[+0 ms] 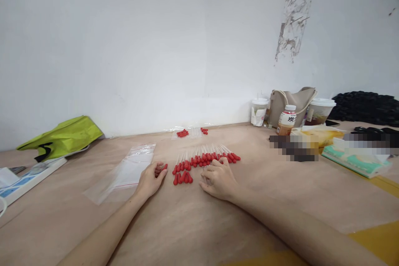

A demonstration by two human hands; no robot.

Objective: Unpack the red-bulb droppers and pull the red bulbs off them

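Observation:
A row of several clear droppers with red rubber bulbs (205,158) lies on the brown table (187,224). A few loose red bulbs (183,177) sit in front of the row. My left hand (151,179) rests on the table left of them, fingers curled round some red bulbs. My right hand (218,178) lies palm down just right of the loose bulbs, its fingers bent over clear dropper tubes at the row's near edge. Clear zip bags (124,173) lie under and beside my left wrist.
A further bag with red bulbs (190,133) lies by the wall. A green bag (62,136) and a white board (28,176) are at the left. Cups (259,111), a bottle (286,119), a beige bag (294,102), a tissue pack (355,162) and black items (368,108) crowd the right.

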